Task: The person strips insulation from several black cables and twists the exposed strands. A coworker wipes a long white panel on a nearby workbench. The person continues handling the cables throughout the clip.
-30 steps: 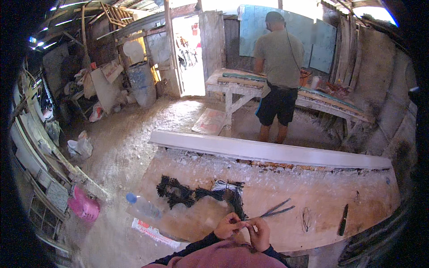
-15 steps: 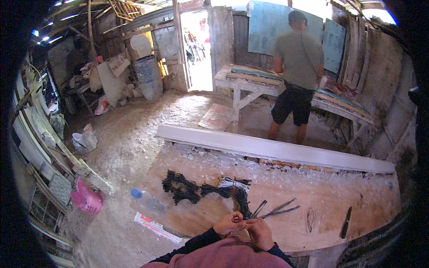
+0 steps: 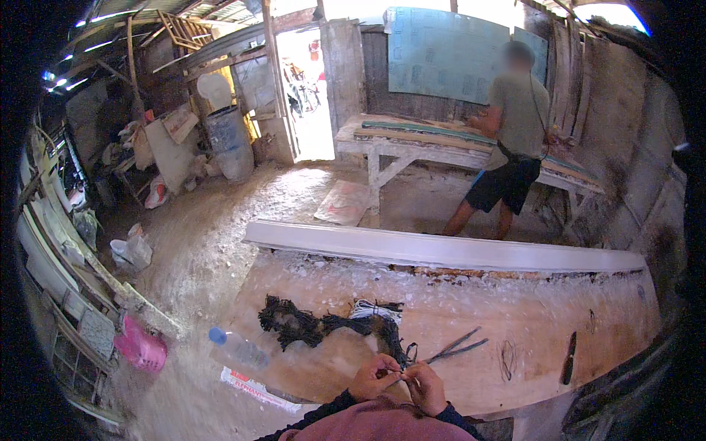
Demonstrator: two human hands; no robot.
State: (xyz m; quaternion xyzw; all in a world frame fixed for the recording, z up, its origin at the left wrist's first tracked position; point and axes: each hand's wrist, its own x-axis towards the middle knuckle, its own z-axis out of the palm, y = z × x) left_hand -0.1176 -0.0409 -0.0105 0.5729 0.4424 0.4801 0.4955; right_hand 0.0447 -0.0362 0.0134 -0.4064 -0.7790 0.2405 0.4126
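My left hand [image 3: 374, 379] and my right hand [image 3: 426, 389] meet at the table's near edge. Both are closed, thumbs and fingertips pinched together on a thin black cord [image 3: 410, 353], which loops up just beyond them. Its ends are hidden by the fingers. Beyond my left hand lies a tangled bundle of black cords [image 3: 290, 322], running right toward my fingers. A tied bundle of white cords [image 3: 373, 309] rests against it. Several flat dark strips [image 3: 457, 348] fan out to the right of my hands.
A long white moulding [image 3: 441, 247] lies along the table's far edge. On the right are a thin loop of cord [image 3: 507, 360] and a dark, narrow tool [image 3: 569, 359]; on the left, a clear bottle [image 3: 246, 349]. A person [image 3: 518, 103] stands at a far bench [image 3: 412, 147].
Both hands stay pinched together at the near edge, and the black loop is now closer to my fingertips. The far person has stepped right and turned. My view has shifted slightly.
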